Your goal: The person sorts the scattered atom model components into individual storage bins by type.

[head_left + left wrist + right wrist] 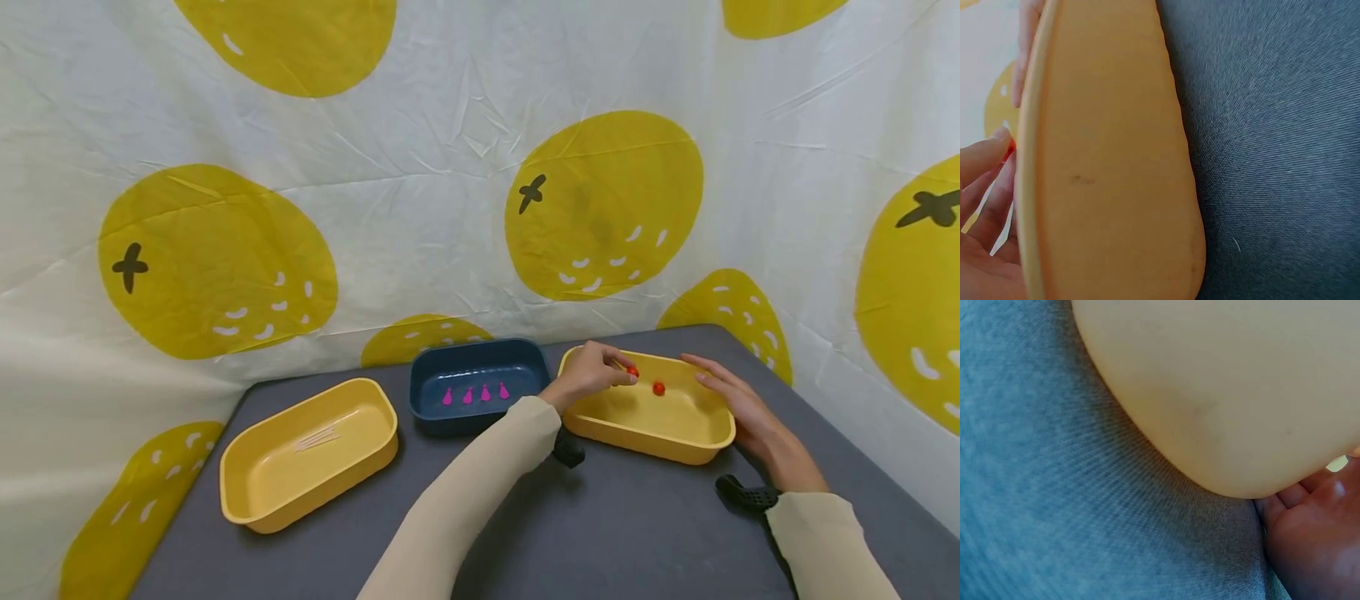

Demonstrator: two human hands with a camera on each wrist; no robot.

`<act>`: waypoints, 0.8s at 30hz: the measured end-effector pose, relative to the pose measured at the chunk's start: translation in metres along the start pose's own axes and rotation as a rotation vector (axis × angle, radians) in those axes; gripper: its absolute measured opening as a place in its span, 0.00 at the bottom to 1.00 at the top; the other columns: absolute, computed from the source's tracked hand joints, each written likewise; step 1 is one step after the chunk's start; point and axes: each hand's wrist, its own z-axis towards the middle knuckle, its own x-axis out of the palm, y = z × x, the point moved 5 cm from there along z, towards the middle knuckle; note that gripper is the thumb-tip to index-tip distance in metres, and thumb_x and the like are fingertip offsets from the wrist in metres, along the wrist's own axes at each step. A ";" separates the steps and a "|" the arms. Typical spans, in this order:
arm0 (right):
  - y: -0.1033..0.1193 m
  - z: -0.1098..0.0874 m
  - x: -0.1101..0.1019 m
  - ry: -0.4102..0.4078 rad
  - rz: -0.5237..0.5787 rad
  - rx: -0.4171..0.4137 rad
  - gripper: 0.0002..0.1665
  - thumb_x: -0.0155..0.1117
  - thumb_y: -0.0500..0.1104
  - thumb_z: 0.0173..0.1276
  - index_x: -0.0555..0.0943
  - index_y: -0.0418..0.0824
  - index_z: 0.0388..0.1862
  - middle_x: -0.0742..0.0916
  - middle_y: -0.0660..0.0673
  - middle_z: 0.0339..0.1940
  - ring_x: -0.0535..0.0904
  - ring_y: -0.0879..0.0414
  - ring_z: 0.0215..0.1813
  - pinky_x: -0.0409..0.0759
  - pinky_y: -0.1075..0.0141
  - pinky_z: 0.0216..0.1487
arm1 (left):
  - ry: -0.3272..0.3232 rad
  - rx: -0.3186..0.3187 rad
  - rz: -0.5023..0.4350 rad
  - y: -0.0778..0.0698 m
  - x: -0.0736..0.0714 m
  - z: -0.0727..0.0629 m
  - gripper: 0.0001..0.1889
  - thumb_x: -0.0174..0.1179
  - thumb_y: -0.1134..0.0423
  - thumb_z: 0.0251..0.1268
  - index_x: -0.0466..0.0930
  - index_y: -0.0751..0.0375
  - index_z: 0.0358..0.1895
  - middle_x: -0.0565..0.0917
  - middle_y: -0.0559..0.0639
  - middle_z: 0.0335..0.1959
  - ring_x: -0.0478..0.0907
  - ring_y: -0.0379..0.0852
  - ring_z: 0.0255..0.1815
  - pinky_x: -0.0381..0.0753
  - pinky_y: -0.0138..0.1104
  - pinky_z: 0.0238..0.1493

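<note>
In the head view my left hand (596,372) reaches over the right-hand yellow tray (705,443) and pinches a small red ball (632,372) between thumb and fingertips. A second red ball (658,388) lies on that tray's floor. My right hand (753,417) rests against the tray's right end, its fingers stretched along the rim. The left wrist view shows the left hand (985,194) behind the tray wall (1110,150), a bit of red at its fingertips. From the right wrist, the right hand (1322,525) touches the tray's outer side, its fingertips hidden.
A dark blue tray (480,423) with several pink pear-shaped pieces (485,392) stands left of the right-hand tray. Farther left is another yellow tray (330,494) holding several thin pale sticks (317,439). All stand on a grey table (600,533) before a patterned curtain (435,233).
</note>
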 end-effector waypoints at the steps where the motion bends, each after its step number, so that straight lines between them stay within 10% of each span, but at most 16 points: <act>1: 0.000 -0.001 0.000 -0.002 0.001 -0.001 0.36 0.46 0.54 0.86 0.51 0.53 0.87 0.72 0.68 0.64 0.80 0.70 0.59 0.87 0.64 0.52 | -0.001 -0.003 0.029 0.001 0.002 0.002 0.08 0.73 0.62 0.63 0.92 0.57 0.44 0.87 0.45 0.34 0.85 0.52 0.40 0.81 0.31 0.35; 8: 0.000 -0.002 0.001 0.003 -0.007 -0.017 0.36 0.45 0.53 0.86 0.51 0.52 0.87 0.74 0.69 0.63 0.81 0.69 0.59 0.87 0.63 0.52 | -0.007 -0.010 0.233 0.004 0.018 0.012 0.06 0.75 0.61 0.60 0.93 0.55 0.39 0.86 0.42 0.32 0.73 0.36 0.27 0.71 0.26 0.29; 24: -0.001 0.000 0.000 -0.019 -0.002 -0.001 0.35 0.46 0.53 0.86 0.53 0.53 0.86 0.74 0.68 0.63 0.80 0.70 0.59 0.87 0.65 0.52 | -0.045 -0.076 0.273 0.013 0.025 0.013 0.10 0.76 0.61 0.58 0.92 0.58 0.42 0.88 0.44 0.34 0.73 0.38 0.30 0.70 0.26 0.28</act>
